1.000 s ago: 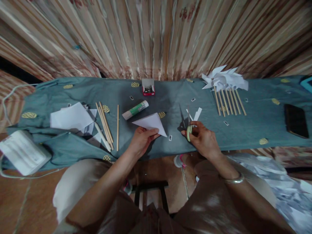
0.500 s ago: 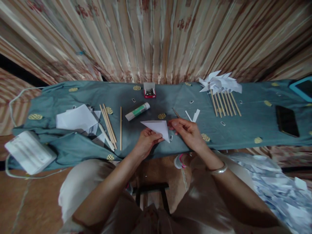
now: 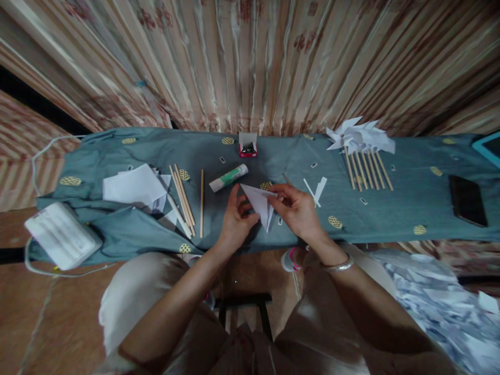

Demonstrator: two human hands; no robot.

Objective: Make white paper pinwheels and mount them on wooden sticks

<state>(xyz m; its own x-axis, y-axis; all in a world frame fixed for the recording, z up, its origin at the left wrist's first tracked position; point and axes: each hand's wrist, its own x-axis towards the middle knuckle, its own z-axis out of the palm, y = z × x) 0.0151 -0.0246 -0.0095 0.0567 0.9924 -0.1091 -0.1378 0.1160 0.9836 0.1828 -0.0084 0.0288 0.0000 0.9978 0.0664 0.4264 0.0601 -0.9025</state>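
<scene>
Both my hands hold a folded white paper triangle (image 3: 261, 203) just above the front of the teal-covered table (image 3: 390, 213). My left hand (image 3: 236, 221) grips its left side, thumb and fingers closed on it. My right hand (image 3: 299, 208) pinches its upper right corner. A thin stick or scissor tip (image 3: 288, 180) pokes out just behind my right hand. A glue stick (image 3: 228, 177) lies just beyond the paper.
Loose wooden sticks (image 3: 183, 200) and white paper sheets (image 3: 135, 188) lie to the left. A small red box (image 3: 248, 146) sits at the back. Several finished paper pinwheels (image 3: 361, 143) on sticks lie to the right, white paper strips (image 3: 316, 190) nearby, a dark phone (image 3: 466, 199) far right.
My right hand left the scissors on the table and came left to the paper triangle. Both hands now lift and turn the triangle, which lay flatter before.
</scene>
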